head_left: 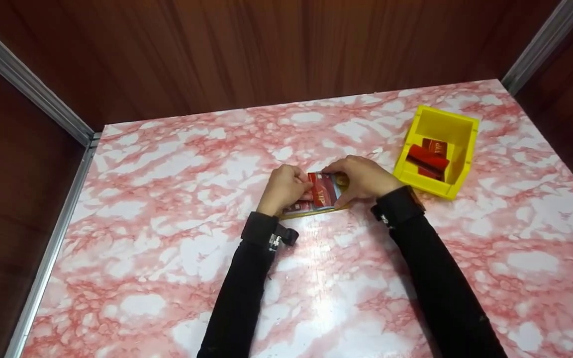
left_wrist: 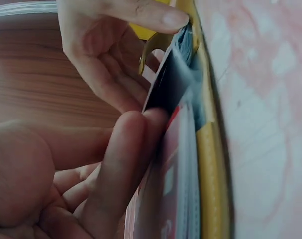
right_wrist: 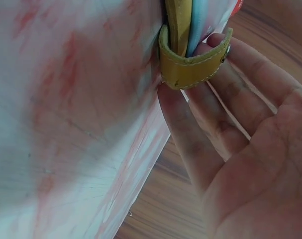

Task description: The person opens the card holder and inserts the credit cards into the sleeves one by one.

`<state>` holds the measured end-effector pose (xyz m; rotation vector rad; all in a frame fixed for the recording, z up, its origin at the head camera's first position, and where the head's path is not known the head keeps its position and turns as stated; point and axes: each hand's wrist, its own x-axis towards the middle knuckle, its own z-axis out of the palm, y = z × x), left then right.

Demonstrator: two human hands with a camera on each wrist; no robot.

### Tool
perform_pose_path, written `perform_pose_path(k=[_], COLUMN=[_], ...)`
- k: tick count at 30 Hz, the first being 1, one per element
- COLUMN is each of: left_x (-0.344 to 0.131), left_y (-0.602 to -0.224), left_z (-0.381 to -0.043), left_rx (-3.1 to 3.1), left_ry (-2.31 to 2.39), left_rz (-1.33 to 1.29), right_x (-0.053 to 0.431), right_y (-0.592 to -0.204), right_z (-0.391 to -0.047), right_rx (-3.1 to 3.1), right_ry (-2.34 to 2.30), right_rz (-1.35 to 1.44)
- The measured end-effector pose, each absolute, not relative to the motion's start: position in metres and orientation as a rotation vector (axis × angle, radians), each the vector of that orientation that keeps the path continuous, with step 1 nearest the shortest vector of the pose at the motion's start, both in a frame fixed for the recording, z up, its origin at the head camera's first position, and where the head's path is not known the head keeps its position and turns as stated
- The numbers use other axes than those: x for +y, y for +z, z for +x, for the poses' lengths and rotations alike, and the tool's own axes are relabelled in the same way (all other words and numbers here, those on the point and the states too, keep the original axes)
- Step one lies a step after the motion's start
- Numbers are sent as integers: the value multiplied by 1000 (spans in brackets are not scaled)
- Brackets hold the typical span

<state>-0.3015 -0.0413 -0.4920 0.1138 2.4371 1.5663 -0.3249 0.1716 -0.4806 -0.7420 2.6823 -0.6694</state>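
Note:
A yellow card holder (head_left: 310,214) with clear plastic sleeves (left_wrist: 190,174) lies opened out on the table. Over its sleeves is a red card marked VIP (head_left: 323,190). My left hand (head_left: 285,187) pinches that card's left edge between thumb and fingers. From the other side, my right hand (head_left: 363,176) holds the card holder, thumb on the near edge and fingers at the far edge. In the right wrist view its fingers extend behind the holder's yellow snap strap (right_wrist: 190,72). The right thumb (left_wrist: 173,17) presses on the sleeve edges in the left wrist view.
To the right of my right hand stands a yellow bin (head_left: 426,186). Inside it are a dark red card (head_left: 435,146) and a bright red object (head_left: 428,158) lying across it. Brown wood-grain panels (head_left: 266,54) border the marbled red and white table (head_left: 167,199).

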Motion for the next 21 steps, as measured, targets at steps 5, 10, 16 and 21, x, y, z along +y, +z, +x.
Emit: perform_pose_path(k=[5, 10, 16, 21], left_x=[-47, -49, -49, -49], left_y=[-491, -490, -488, -485], left_z=[-302, -302, -303, -302], left_rx=[2363, 2230, 2156, 2199], left_ry=[1558, 1557, 1524, 1470], left_rz=[204, 189, 233, 278], right_x=[171, 172, 172, 171], right_y=[-479, -479, -481, -481], right_z=[-323, -323, -324, -323], right_rx=[2714, 2739, 2756, 2761], right_ry=[-665, -636, -618, -619], right_rz=[-746, -776, -785, -784])
